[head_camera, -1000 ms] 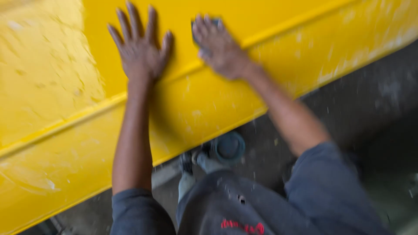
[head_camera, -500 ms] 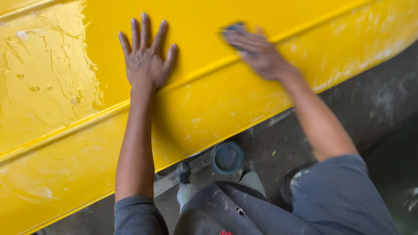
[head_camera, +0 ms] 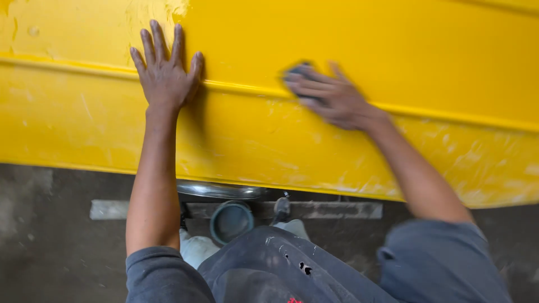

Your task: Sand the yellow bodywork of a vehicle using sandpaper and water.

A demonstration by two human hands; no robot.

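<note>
Two hands on a big yellow panel [head_camera: 348,33] that fills most of the view. Left hand [head_camera: 165,70] is flat against it, fingers spread wide, holding nothing, palm sitting right on the raised ridge [head_camera: 241,88] that runs across the panel. Right hand [head_camera: 331,98] is pressed over a small dark sanding pad [head_camera: 297,72], fingers laid across it, pinning it to the panel just above that same ridge (hand is blurred, so I can't make out the pad's exact shape). Lower strip of the panel looks scuffed and dull with pale streaks, upper part is glossier. Down below, on the grey concrete floor [head_camera: 45,247], a small round dark tub [head_camera: 231,221] sits beside a pale plank [head_camera: 331,210], just under the panel's bottom edge. Grey sleeves on both arms.
</note>
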